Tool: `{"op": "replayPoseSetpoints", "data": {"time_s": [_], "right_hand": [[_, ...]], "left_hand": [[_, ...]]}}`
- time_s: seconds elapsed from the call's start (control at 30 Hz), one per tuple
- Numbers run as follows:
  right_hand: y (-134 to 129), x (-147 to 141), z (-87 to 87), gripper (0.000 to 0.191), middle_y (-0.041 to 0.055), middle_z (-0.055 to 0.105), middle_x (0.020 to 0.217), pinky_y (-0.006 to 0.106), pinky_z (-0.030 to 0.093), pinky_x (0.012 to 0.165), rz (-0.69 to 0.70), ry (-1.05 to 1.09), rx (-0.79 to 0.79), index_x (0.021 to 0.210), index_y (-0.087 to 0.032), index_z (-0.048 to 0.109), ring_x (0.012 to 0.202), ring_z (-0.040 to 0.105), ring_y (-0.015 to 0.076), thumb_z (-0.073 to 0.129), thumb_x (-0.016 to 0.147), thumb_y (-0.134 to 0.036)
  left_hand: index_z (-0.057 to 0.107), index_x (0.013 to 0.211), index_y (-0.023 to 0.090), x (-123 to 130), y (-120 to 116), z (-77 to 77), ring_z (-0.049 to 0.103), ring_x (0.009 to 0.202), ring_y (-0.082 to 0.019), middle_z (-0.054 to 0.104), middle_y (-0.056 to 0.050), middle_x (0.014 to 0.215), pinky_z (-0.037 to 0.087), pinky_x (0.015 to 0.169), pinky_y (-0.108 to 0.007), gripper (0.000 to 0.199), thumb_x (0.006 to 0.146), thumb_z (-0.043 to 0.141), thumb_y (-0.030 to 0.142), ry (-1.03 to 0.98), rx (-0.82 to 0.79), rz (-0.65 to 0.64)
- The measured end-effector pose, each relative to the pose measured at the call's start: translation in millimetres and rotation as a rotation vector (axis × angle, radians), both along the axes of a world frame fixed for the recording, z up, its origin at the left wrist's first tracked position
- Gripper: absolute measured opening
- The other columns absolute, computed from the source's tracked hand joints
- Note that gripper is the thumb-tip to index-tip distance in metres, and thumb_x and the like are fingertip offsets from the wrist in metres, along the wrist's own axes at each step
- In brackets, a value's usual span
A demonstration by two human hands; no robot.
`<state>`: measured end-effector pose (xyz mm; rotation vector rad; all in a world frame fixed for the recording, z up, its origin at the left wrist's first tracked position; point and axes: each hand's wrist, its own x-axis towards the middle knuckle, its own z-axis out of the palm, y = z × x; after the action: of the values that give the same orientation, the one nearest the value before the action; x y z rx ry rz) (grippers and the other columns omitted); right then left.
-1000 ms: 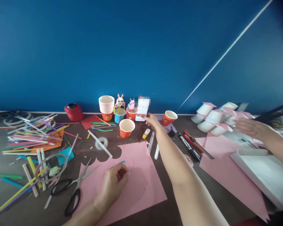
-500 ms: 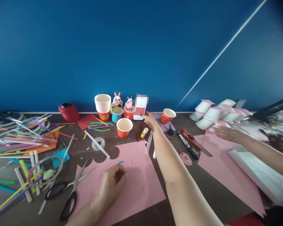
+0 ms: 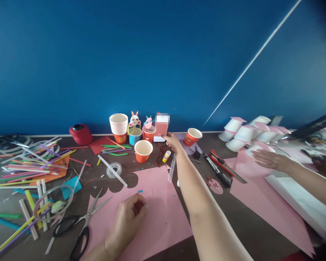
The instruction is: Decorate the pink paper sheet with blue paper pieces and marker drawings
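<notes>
My left hand point(image 3: 130, 214) rests over the pink sheet of paper point(image 3: 165, 214), its fingers curled and the thumb drawn in. Whatever small thing it may pinch is hidden. My right hand point(image 3: 174, 142) reaches far forward and closes at the lower right corner of an upright smartphone point(image 3: 161, 131) with a lit screen. Scissors point(image 3: 85, 217) with black handles lie spread on the sheet's left edge. Just in front of the right hand are a yellow glue stick point(image 3: 166, 156) and an orange paper cup point(image 3: 143, 151). The sheet's upper left edge has curved cut-outs.
A stack of paper cups point(image 3: 118, 127) and two decorated cups stand near the blue wall. Left are colourful straws point(image 3: 35, 159), a tape roll point(image 3: 114, 170) and red thread point(image 3: 80, 135). Cutter knives point(image 3: 218, 168) lie right, near another person's hand point(image 3: 271, 161) at a white cup.
The smartphone's screen now shows different content, with more red. The view has tilted slightly upward. The other person's hand has shifted with a white cup; my left hand stays put.
</notes>
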<state>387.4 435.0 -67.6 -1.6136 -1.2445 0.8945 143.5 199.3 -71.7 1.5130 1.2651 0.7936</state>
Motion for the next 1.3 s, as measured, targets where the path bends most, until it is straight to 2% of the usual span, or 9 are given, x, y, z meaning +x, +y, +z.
{"op": "replayPoseSetpoints", "data": {"time_s": [0.57, 0.8, 1.07, 1.3], "right_hand": [[0.9, 0.0, 1.1, 0.023, -0.0086, 0.033, 0.038, 0.018, 0.019, 0.033, -0.001, 0.011, 0.007, 0.076, -0.016, 0.057, 0.033, 0.03, 0.0057, 0.06, 0.07, -0.037], [1.0, -1.6, 4.5, 0.024, -0.0087, 0.035, 0.038, 0.019, 0.019, 0.033, -0.021, 0.037, 0.009, 0.077, -0.015, 0.058, 0.032, 0.03, 0.0054, 0.062, 0.068, -0.037], [-2.5, -3.8, 10.1, 0.022, -0.0085, 0.038, 0.038, 0.018, 0.021, 0.035, -0.038, 0.048, 0.017, 0.076, -0.015, 0.058, 0.033, 0.031, 0.0054, 0.064, 0.066, -0.035], [-3.4, -3.3, 11.8, 0.022, -0.009, 0.035, 0.037, 0.019, 0.022, 0.035, -0.041, 0.049, 0.013, 0.073, -0.015, 0.058, 0.033, 0.031, 0.0055, 0.065, 0.065, -0.034]], "left_hand": [[0.053, 0.067, 0.015, 0.8, 0.3, -2.4, 0.041, 0.054, -0.01, 0.048, 0.001, 0.058, 0.03, 0.05, -0.019, 0.01, 0.074, 0.048, 0.019, 0.002, 0.005, 0.002], [0.051, 0.062, 0.015, 4.9, 3.4, -10.7, 0.036, 0.05, -0.009, 0.042, 0.003, 0.053, 0.026, 0.048, -0.019, 0.011, 0.07, 0.052, 0.023, -0.096, 0.012, 0.043], [0.05, 0.059, 0.016, 7.7, 5.9, -11.3, 0.035, 0.05, -0.009, 0.04, 0.003, 0.052, 0.026, 0.048, -0.02, 0.014, 0.067, 0.052, 0.027, -0.079, 0.092, 0.081], [0.05, 0.059, 0.016, 7.8, 7.4, -13.9, 0.034, 0.049, -0.009, 0.038, 0.004, 0.052, 0.024, 0.047, -0.019, 0.014, 0.066, 0.054, 0.027, -0.074, 0.079, 0.075]]}}
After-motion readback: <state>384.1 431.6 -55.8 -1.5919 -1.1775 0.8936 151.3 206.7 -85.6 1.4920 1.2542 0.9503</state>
